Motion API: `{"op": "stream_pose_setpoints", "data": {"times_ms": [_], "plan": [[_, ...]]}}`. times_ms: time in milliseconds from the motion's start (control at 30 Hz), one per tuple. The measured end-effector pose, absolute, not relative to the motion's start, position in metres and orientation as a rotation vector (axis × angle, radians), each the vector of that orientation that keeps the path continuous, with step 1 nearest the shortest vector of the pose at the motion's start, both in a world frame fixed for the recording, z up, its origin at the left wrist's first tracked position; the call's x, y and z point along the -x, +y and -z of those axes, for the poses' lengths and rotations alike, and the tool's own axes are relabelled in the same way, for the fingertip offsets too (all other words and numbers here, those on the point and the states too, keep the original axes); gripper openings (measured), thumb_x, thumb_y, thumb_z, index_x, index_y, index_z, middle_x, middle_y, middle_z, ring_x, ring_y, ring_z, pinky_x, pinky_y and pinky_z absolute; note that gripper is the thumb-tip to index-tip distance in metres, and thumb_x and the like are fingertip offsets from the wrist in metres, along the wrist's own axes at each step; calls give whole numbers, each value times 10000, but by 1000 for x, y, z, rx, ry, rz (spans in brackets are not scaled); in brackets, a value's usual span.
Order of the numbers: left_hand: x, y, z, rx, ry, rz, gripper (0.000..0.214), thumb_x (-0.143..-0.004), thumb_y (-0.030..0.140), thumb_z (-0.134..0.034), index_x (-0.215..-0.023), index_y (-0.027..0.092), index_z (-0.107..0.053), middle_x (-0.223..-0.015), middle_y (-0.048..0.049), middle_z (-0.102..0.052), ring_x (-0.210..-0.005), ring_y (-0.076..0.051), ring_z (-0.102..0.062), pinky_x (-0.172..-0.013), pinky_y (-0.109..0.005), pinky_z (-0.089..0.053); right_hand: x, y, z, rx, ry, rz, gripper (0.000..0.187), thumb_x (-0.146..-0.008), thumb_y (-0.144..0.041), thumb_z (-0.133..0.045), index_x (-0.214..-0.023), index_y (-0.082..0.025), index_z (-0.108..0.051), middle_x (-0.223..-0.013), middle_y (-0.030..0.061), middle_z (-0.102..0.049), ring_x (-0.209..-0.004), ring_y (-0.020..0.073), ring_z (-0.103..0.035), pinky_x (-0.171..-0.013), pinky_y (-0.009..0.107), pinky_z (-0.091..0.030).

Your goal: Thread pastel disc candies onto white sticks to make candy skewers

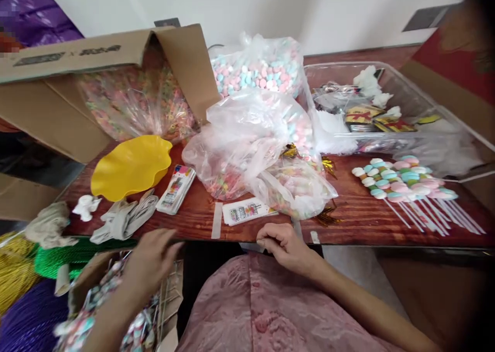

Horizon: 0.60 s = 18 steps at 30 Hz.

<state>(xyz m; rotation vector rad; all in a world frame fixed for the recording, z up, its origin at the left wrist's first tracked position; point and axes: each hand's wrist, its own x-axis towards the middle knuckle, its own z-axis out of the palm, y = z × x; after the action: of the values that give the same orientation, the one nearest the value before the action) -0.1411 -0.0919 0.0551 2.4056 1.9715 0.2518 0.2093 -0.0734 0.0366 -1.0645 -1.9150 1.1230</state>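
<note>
My left hand (152, 262), slightly blurred, hangs at the table's front edge above a carton (172, 295) of wrapped marshmallow sticks (141, 326). Its thumb and fingers are apart, and nothing shows between them. At the table edge in front of me, my right hand (284, 244) has its fingers curled against the thumb; whatever they pinch, if anything, cannot be made out. Just beyond it lie a stack of printed clear wrappers (243, 212) and an open plastic bag (297, 187) of pastel sweets. Another wrapper stack (176, 189) lies farther left.
A yellow wavy-edged dish (131, 166) and grey gloves (126, 218) are at left, before a cardboard box (185, 58) holding bagged sweets. Behind stands a bag of marshmallows (259, 68). On the right are assembled marshmallow skewers (410, 179) and a clear plastic bin (386, 134).
</note>
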Motion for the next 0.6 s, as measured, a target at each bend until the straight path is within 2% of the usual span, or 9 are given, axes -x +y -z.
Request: {"op": "stream_pose_setpoints", "data": {"times_ms": [100,233,333,400,467,533,600], "plan": [[25,-47,-49,-2676,1359,-263,265,-933,246,-451,-1056,171,-673,-1072,-93,-677,-1011,-220,-604,-907,-342,-509,-217,-78,-47,1097,-1772,-883,180,-927,-203,-495,-794,-204,-617,-712,-8,-634,-646,105,-571,-636,229,-449],[-67,-18,-47,-2866,1178,123,192,-834,121,-530,-959,100,-674,-1000,-145,-638,-963,-291,-588,-769,-400,-536,-275,-79,-57,1283,-1683,-370,145,-930,-216,-502,-908,-229,-645,-789,4,-675,-709,130,-621,-677,253,-482],[-71,-14,-38,-2963,1178,254,219,-812,26,-506,-941,79,-674,-949,-151,-618,-918,-296,-592,-658,-375,-521,-353,-84,-53,1628,-1566,49,148,-910,-257,-521,-889,-215,-661,-837,42,-689,-782,175,-635,-743,300,-491],[-60,-15,-31,-3032,1181,251,218,-818,3,-498,-920,82,-674,-914,-141,-610,-874,-287,-593,-628,-366,-507,-402,-87,-46,1872,-1440,311,190,-894,-288,-517,-826,-195,-668,-826,72,-684,-779,203,-630,-738,322,-480],[-48,-16,-23,-3100,1150,168,188,-825,10,-511,-884,93,-670,-871,-125,-602,-830,-275,-584,-626,-368,-495,-438,-85,-42,2116,-1372,504,243,-888,-317,-501,-847,-167,-688,-871,118,-689,-827,243,-628,-732,343,-463],[-38,-14,-15,-3156,1098,-2,168,-824,15,-522,-836,112,-658,-815,-103,-591,-785,-256,-567,-628,-360,-479,-455,-79,-42,2404,-1329,573,298,-898,-333,-472,-924,-154,-708,-972,161,-687,-881,272,-620,-714,351,-436],[-30,-12,-9,-3183,1041,-226,168,-823,22,-519,-804,130,-647,-771,-85,-583,-755,-239,-548,-636,-353,-463,-458,-71,-45,2632,-1339,499,347,-913,-376,-454,-947,-157,-720,-990,189,-680,-854,274,-617,-678,351,-408]]}}
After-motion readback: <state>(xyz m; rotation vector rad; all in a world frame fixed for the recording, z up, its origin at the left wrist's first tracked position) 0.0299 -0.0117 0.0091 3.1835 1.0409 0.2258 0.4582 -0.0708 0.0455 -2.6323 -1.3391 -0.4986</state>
